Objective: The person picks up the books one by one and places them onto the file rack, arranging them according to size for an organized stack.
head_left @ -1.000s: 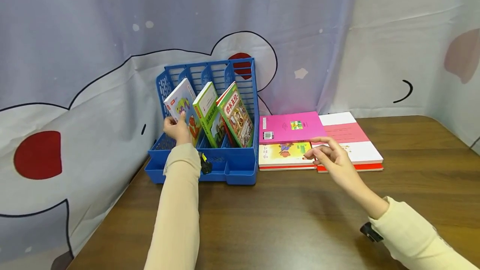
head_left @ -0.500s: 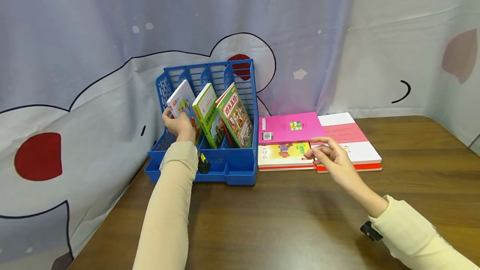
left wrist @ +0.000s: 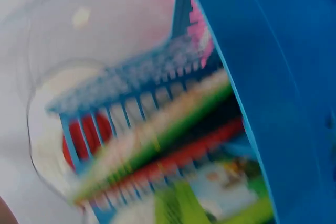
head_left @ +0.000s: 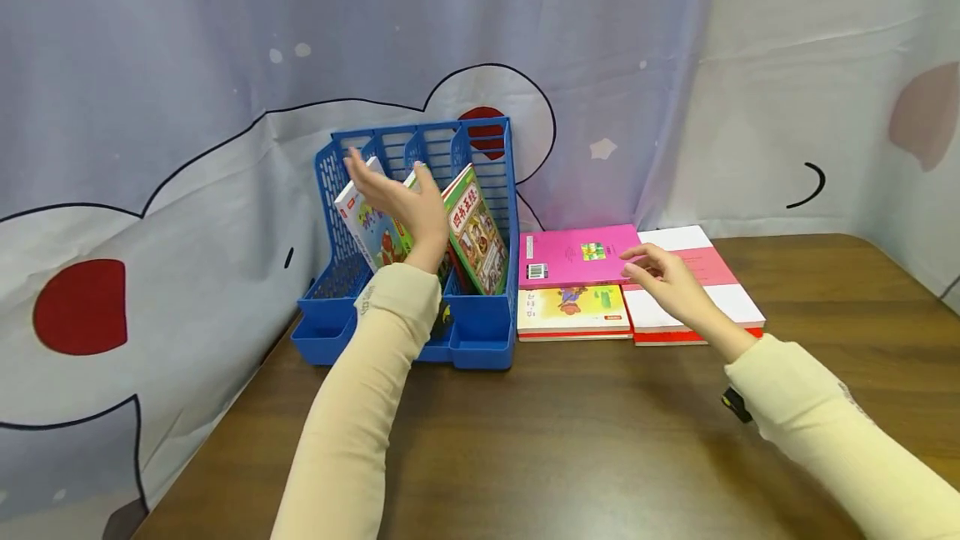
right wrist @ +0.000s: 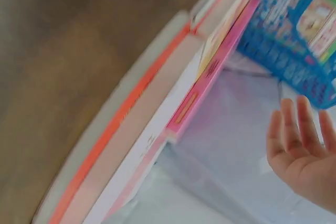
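The pink book (head_left: 581,250) lies flat atop the cream book (head_left: 570,308), both at the right of the blue rack (head_left: 483,330), and its long side appears to run left to right, spine toward the person. The right hand (head_left: 669,275) is the nearer one: it hangs by the book's right end, so the cover lies to the left of its grip and slightly beyond. That grip is slack and grasping nothing; the right-wrist view shows its fingers spread apart from the book. The left hand (head_left: 408,205), likewise released with fingers extended, hangs before the tilted books in the rack, nearest the pale picture book (head_left: 381,237). As for writing, the pink cover bears a barcode (head_left: 537,271) at its near left corner and print too small to read; the cream cover's sideways title is likewise unreadable. In the rack, the green-bordered book (head_left: 482,242) reads 四书五经. Farther right on the brown surface (head_left: 525,440) lies a white-and-pink book (head_left: 708,265), its pale print illegible
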A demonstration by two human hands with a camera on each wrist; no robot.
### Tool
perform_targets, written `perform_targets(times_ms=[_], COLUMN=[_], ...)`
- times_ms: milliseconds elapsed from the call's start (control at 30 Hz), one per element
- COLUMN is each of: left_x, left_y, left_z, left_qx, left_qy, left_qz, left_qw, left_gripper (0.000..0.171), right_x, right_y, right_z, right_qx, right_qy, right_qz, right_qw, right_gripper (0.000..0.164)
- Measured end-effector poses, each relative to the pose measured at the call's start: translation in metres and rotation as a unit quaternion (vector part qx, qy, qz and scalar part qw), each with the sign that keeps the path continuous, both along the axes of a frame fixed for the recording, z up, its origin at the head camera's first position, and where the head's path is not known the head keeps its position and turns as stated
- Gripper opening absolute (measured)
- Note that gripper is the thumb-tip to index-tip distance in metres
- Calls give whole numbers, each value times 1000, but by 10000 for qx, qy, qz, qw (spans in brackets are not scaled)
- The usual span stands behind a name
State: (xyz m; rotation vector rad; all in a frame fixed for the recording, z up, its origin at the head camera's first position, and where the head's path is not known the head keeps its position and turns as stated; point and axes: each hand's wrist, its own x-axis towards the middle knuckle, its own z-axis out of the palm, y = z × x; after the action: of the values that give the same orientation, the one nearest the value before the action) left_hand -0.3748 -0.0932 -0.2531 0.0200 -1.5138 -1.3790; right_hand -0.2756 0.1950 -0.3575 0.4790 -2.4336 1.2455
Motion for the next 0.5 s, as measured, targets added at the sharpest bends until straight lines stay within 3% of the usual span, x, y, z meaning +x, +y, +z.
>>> perform_targets(times_ms=[167, 333, 400, 433, 467, 500], left_x=[6, 11, 12, 13, 14, 14], left_y=[50, 98, 114, 121, 127, 132], left_z=[-7, -28, -41, -49, -57, -65], left_qx=[-970, -1439, -1529, -1699, -1952, -2320], left_qy=[-248, -1009, -1519, -1851, -2232, -2635], left_qz=[-531, -1387, -1778, -1913, -2008, -2056], left_qw=[9936, 9746, 9602, 9488, 9337, 9135], left_gripper=[76, 72, 68, 66, 66, 66], right_x=[-29, -50, -57, -60, -63, -66], right_y=[8, 15, 19, 20, 21, 22], right_z=[3, 3, 0, -2, -5, -9], right_qx=[742, 1475, 1822, 2010, 2187, 2367], right_qy=[-584, -963, -1058, -1100, -1142, -1127], right_qz=[-240, -519, -574, -584, -573, -549], right_qw=[9952, 9830, 9759, 9716, 9674, 9635], right_gripper=[33, 38, 38, 39, 39, 39])
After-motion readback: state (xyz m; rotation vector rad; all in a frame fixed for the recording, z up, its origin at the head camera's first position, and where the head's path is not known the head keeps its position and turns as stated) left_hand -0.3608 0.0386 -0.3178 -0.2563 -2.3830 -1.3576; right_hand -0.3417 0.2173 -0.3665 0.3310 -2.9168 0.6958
